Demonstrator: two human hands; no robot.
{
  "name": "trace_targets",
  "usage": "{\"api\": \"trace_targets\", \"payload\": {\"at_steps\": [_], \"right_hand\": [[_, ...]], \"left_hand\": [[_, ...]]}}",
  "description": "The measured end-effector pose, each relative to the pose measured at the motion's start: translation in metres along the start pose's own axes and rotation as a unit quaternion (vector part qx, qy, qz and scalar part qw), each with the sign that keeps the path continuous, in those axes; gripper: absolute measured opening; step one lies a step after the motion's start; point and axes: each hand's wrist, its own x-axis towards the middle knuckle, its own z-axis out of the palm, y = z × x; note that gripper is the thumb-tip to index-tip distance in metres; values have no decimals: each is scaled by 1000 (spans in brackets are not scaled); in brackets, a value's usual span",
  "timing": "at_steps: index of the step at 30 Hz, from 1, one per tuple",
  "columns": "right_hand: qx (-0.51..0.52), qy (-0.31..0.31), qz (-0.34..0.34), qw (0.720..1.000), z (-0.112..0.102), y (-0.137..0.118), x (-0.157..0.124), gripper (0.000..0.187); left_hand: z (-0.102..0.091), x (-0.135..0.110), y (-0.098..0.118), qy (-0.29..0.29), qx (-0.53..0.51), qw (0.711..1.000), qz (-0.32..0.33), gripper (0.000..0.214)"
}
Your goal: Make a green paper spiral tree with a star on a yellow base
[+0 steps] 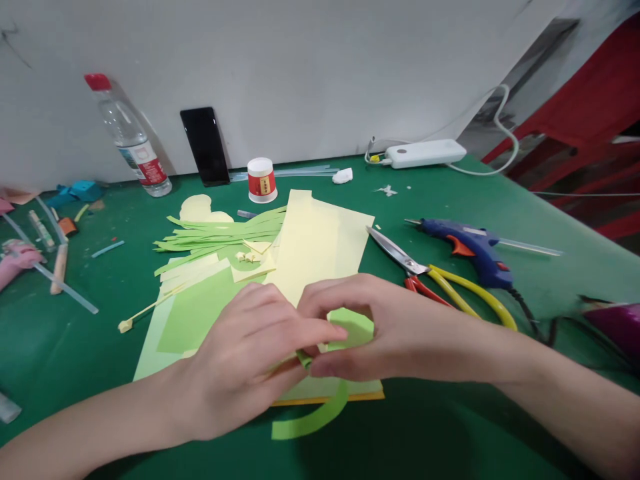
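Over the stacked paper, my left hand (250, 353) and my right hand (375, 333) meet, fingers pinched together. Between their fingertips is a small rolled end of a green paper strip (320, 419), and its loose tail curls down past the stack's front edge. Both hands appear closed on this strip, though the fingers hide much of the roll. Beneath them lie pale yellow paper sheets (325, 233) and a green sheet (195, 320). Behind my left hand sits a bundle of cut green strips (225, 233).
Scissors (410, 263) and a blue glue gun (465, 250) lie to the right. Along the wall stand a water bottle (133, 143), a phone (205, 147) and a paper cup (262, 180). A white power strip (425, 153) is at the back right. Glue sticks (65, 288) lie left.
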Motion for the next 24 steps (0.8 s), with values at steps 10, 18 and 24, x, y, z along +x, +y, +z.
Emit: {"api": "trace_targets", "payload": {"at_steps": [10,18,24], "right_hand": [[87,17,-21,996,11,2,7,12],[60,43,-26,997,5,0,3,14],[64,55,-27,996,-4,0,-5,12]], "left_hand": [[-3,4,-4,45,31,998,18,12],[-9,7,-2,60,44,997,11,14],[-17,6,0,74,98,992,24,12]]}}
